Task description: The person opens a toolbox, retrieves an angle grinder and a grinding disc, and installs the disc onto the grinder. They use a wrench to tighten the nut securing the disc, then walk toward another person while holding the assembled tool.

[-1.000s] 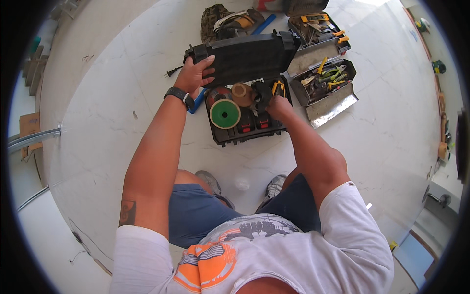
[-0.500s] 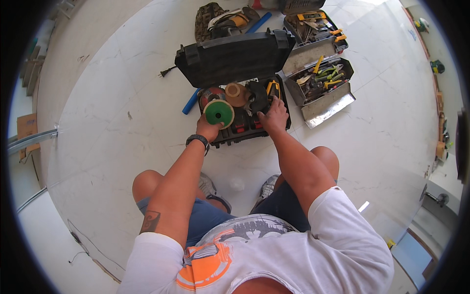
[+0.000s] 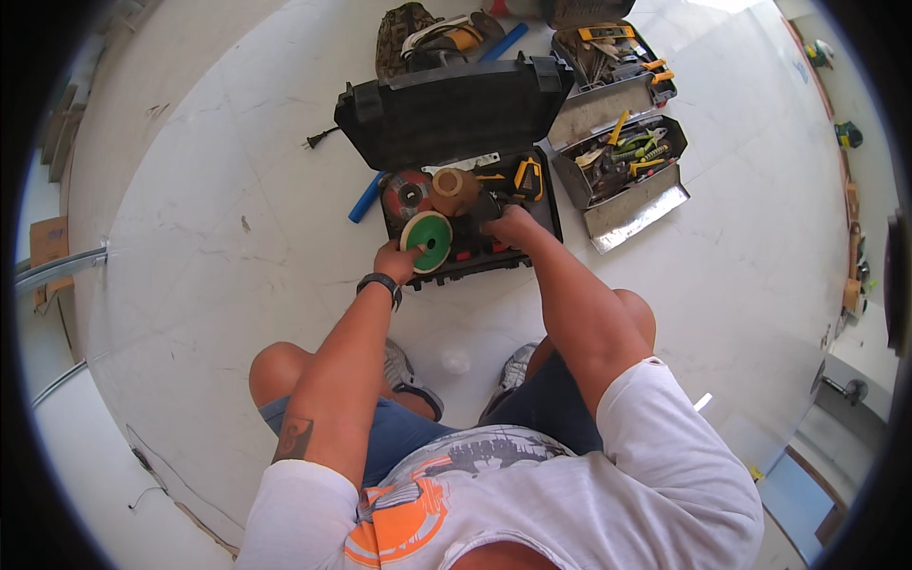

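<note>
My left hand (image 3: 394, 258) grips a round green disc (image 3: 415, 237) with a pale rim and a centre hole, tilted over the front left of an open black tool case (image 3: 553, 204). My right hand (image 3: 513, 226) is closed round a dark object (image 3: 486, 206) inside the case; the fingers hide most of it, so its kind is unclear. Left of it lie a brown round piece with a raised hub (image 3: 454, 190) and a reddish disc (image 3: 408, 193). A yellow and black tool (image 3: 528, 179) rests in the back right corner. Black and red blocks (image 3: 463, 255) show at the front.
The case's raised lid (image 3: 456, 114) stands behind. To the right are two metal toolboxes (image 3: 638, 199) with pliers and other hand tools. A camouflage bag (image 3: 404, 43), a blue tube (image 3: 364, 198) and a black plug (image 3: 313, 142) lie around the case on pale tiled floor.
The green disc has shifted slightly right and down, tilting more. My right hand has moved left and lower with the dark object, uncovering the yellow and black tool.
</note>
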